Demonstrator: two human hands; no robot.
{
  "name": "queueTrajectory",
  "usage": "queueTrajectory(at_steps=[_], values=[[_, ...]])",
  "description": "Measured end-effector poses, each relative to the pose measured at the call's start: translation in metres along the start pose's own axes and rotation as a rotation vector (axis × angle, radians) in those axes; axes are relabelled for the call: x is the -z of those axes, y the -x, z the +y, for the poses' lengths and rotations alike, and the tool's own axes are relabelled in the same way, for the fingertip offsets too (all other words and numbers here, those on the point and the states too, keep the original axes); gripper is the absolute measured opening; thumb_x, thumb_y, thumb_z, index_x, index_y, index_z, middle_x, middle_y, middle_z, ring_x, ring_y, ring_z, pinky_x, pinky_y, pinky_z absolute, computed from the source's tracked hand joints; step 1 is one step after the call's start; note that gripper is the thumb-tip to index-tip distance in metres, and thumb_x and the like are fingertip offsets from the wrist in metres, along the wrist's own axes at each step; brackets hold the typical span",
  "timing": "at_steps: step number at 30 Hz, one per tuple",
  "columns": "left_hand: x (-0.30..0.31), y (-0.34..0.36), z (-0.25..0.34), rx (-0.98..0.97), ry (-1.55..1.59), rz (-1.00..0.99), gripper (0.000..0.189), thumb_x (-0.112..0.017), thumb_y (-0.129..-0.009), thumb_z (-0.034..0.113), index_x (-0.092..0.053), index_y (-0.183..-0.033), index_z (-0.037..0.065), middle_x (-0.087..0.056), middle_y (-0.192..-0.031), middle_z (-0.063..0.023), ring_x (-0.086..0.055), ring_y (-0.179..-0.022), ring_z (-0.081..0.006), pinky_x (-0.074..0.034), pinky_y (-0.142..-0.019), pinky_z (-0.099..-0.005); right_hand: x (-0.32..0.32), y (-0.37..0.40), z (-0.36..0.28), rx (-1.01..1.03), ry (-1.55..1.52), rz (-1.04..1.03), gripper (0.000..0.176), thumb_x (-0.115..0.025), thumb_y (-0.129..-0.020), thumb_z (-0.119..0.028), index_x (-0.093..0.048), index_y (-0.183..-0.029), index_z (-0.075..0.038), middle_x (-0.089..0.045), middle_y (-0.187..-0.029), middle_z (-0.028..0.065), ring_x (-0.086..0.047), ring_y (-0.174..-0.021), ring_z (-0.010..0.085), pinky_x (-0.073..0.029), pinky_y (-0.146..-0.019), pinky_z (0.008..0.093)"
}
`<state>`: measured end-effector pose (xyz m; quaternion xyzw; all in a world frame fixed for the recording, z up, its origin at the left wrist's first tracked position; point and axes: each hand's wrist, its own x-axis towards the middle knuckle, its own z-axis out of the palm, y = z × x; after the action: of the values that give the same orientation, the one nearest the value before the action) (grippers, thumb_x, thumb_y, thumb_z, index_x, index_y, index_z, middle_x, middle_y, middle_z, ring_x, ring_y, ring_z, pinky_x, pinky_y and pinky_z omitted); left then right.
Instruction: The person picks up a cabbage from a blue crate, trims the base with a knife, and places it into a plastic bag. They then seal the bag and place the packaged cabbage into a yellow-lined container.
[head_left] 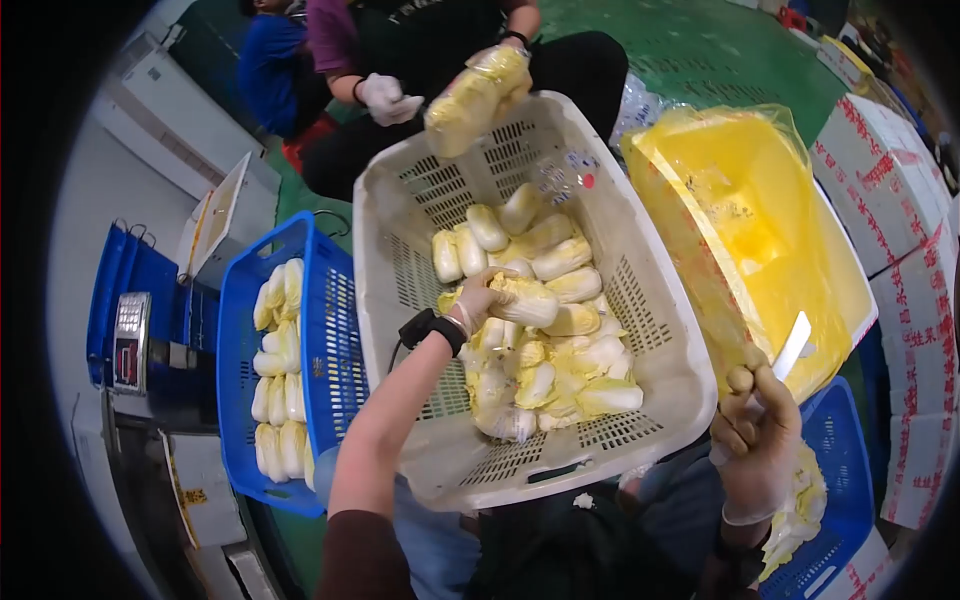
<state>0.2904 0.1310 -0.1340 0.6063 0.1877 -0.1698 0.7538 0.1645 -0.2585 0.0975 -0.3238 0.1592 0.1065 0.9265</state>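
My left hand (478,300) reaches into a large white crate (400,440) and grips a small napa cabbage (527,301) by one end. Below and around it, several more pale yellow and white cabbages (562,258) lie in a heap with loose leaves. A thin glove seems to cover my right hand (752,425), raised outside the crate's right side and closed round a knife. The knife's pale blade (793,345) points up and away; its handle is mostly hidden by my fingers.
A blue crate (312,380) at left holds rows of cabbages. Another blue crate (840,440) with leaves stands at lower right, beside a yellow-lined box (800,250). Opposite, a co-worker's gloved hand (388,98) is near a bagged cabbage (475,100). Printed cartons (880,180) are stacked right.
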Motion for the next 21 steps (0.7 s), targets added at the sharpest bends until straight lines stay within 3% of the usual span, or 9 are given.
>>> queueTrajectory(at_steps=[3, 6, 9, 10, 13, 17, 18, 20, 21], values=[[-0.018, 0.068, 0.053, 0.001, 0.358, -0.178, 0.054, -0.064, -0.078, -0.009, -0.048, -0.127, 0.006, -0.057, -0.121, -0.0134, -0.06, -0.107, -0.0282, -0.049, -0.099, -0.0407, -0.006, -0.005, 0.016, -0.041, 0.087, -0.101, 0.032, -0.055, -0.093, -0.019, -0.056, -0.12, -0.002, -0.06, -0.095, 0.0034, -0.033, -0.047, 0.002, -0.027, -0.041, 0.0161], [-0.036, 0.134, 0.093, -0.054, 0.335, -0.355, 0.051, -0.066, -0.08, -0.005, -0.047, -0.125, 0.009, -0.055, -0.124, -0.0117, -0.058, -0.111, -0.0256, -0.049, -0.098, -0.0416, -0.017, -0.008, 0.041, -0.046, 0.265, -0.152, 0.036, -0.06, -0.091, -0.02, -0.056, -0.121, -0.002, -0.061, -0.107, 0.0033, -0.035, -0.049, 0.001, -0.029, -0.044, 0.0156], [-0.057, 0.2, 0.109, -0.134, 0.277, -0.429, 0.059, -0.07, -0.078, 0.001, -0.045, -0.131, 0.009, -0.054, -0.126, -0.0103, -0.058, -0.112, -0.0235, -0.049, -0.097, -0.0413, -0.023, -0.015, 0.08, 0.146, 0.796, -0.131, 0.038, -0.06, -0.093, -0.028, -0.056, -0.123, -0.006, -0.058, -0.08, -0.0058, -0.03, -0.043, -0.0017, -0.023, -0.036, 0.015], [-0.064, 0.22, 0.11, -0.146, 0.264, -0.476, 0.062, -0.071, -0.078, 0.003, -0.044, -0.133, 0.009, -0.054, -0.127, -0.0097, -0.058, -0.113, -0.0228, -0.05, -0.096, -0.041, -0.025, -0.011, 0.088, 0.154, 0.798, -0.16, 0.038, -0.06, -0.093, -0.028, -0.056, -0.123, -0.006, -0.058, -0.08, -0.0058, -0.03, -0.043, -0.0017, -0.023, -0.036, 0.015], [-0.083, 0.28, 0.109, -0.124, 0.328, -0.38, 0.066, -0.068, -0.083, 0.008, -0.037, -0.14, 0.011, -0.053, -0.128, -0.0088, -0.058, -0.112, -0.0221, -0.05, -0.095, -0.0402, -0.024, -0.008, 0.108, -0.333, 0.508, -0.326, 0.041, -0.063, -0.091, -0.038, -0.056, -0.117, -0.007, -0.053, -0.066, -0.004, -0.03, -0.038, 0.0001, -0.022, -0.033, 0.0165], [-0.084, 0.288, 0.055, -0.269, 0.716, -0.226, 0.054, -0.063, -0.091, 0.016, -0.039, -0.139, 0.014, -0.054, -0.125, -0.0086, -0.056, -0.113, -0.0241, -0.048, -0.099, -0.0485, -0.029, -0.001, 0.135, -0.197, 0.392, -0.26, 0.046, -0.063, -0.09, -0.042, -0.056, -0.117, -0.006, -0.055, -0.066, -0.0023, -0.028, -0.036, -0.0005, -0.018, -0.031, 0.0168], [-0.089, 0.29, 0.05, -0.275, 0.722, -0.227, 0.054, -0.063, -0.091, 0.016, -0.039, -0.139, 0.014, -0.054, -0.125, -0.0086, -0.056, -0.113, -0.0241, -0.048, -0.099, -0.0485, -0.035, 0.004, 0.142, -0.031, 0.464, -0.314, 0.043, -0.065, -0.087, -0.031, -0.055, -0.118, -0.003, -0.057, -0.077, 0.0014, -0.039, -0.053, 0.0041, -0.029, -0.047, 0.0191], [-0.098, 0.292, 0.042, -0.057, 0.821, -0.357, 0.051, -0.065, -0.091, 0.02, -0.041, -0.135, 0.013, -0.056, -0.122, -0.0071, -0.055, -0.115, -0.025, -0.048, -0.099, -0.0502, -0.041, 0.01, 0.15, 0.31, 0.61, -0.416, 0.042, -0.07, -0.082, -0.011, -0.054, -0.119, 0.001, -0.061, -0.099, 0.0088, -0.061, -0.087, 0.0134, -0.051, -0.079, 0.0237], [-0.096, 0.281, 0.03, -0.048, 0.794, -0.338, 0.049, -0.066, -0.09, 0.025, -0.044, -0.133, 0.013, -0.057, -0.12, -0.0056, -0.056, -0.114, -0.0252, -0.048, -0.099, -0.0494, -0.032, 0.006, 0.154, 0.268, 0.613, -0.476, 0.055, -0.071, -0.077, -0.003, -0.05, -0.127, 0.003, -0.053, -0.123, 0.0142, -0.052, -0.116, 0.0215, -0.04, -0.103, 0.0325]])
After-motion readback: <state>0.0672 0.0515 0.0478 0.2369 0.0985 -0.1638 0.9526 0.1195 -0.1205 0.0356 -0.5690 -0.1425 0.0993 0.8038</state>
